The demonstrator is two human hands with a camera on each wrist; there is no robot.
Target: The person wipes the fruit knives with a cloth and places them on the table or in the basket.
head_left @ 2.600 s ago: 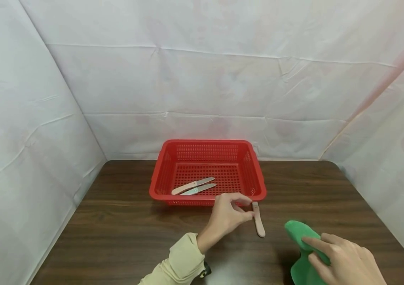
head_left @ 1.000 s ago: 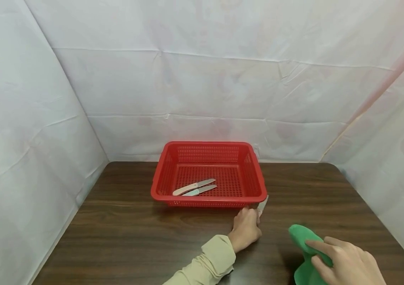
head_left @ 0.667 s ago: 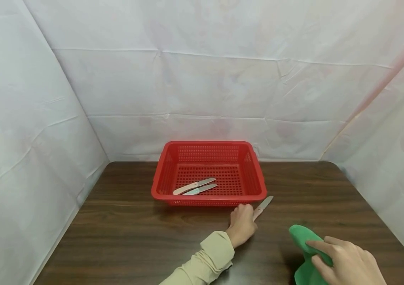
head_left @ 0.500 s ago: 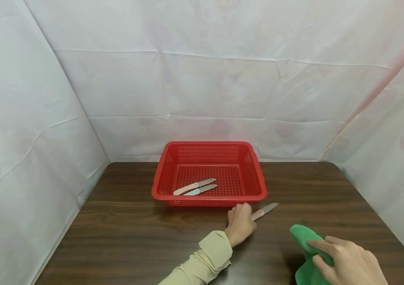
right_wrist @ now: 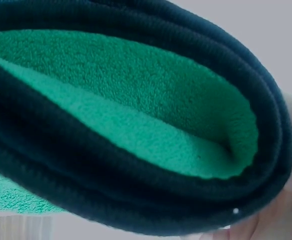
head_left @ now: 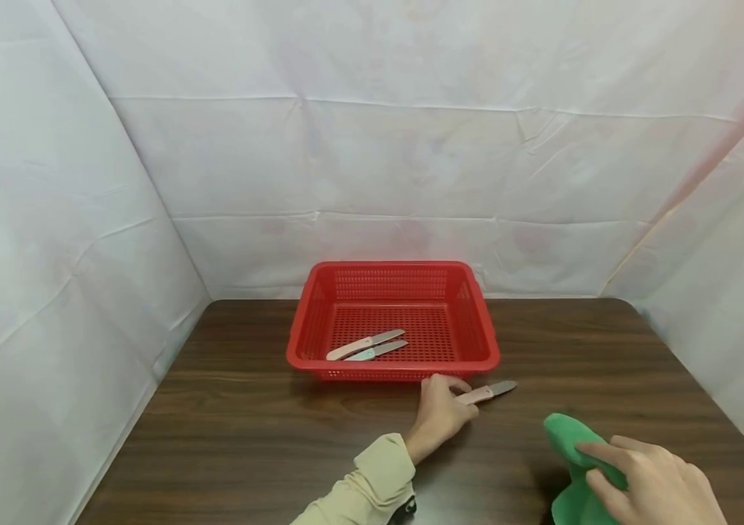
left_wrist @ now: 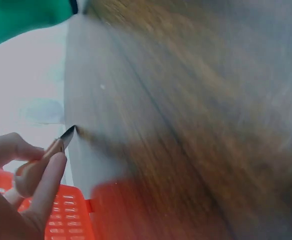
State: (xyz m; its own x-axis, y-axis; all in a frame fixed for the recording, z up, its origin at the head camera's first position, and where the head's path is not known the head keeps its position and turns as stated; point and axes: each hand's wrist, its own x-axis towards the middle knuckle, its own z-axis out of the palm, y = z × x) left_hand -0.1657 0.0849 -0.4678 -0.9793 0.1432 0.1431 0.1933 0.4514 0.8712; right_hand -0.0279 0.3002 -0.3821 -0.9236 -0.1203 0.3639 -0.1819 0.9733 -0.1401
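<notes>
With twelve o'clock at the far edge of a dark wood-grain table (head_left: 247,437), the person's left hand (head_left: 439,414) was at five o'clock, its thumb and fingers curled in a pinch on the pale pink handle of a small knife (head_left: 476,394). The blade pointed between two and three o'clock, away from the fingers; whether the knife touched the table could not be told. It was outside a red plastic basket (head_left: 393,365), just off the near rim at the basket's five o'clock corner. Inside the basket, toward eight o'clock, two more knives lay next to each other, blades also pointing between two and three: a pink-handled knife (head_left: 349,348) and, nearer the person, a pale blue-handled knife (head_left: 363,354). The right hand (head_left: 663,477) was at four o'clock, thumb and index finger gripping a folded green cloth (head_left: 567,434), its other fingers partly hidden. The right wrist view showed the cloth's dark edging (right_wrist: 135,217) curving round in a loop. A pale yellow-green sleeve (head_left: 374,477) covered the left forearm, and white sheeting (head_left: 345,160) with faint pink patches rose at twelve, nine and three o'clock around the table
</notes>
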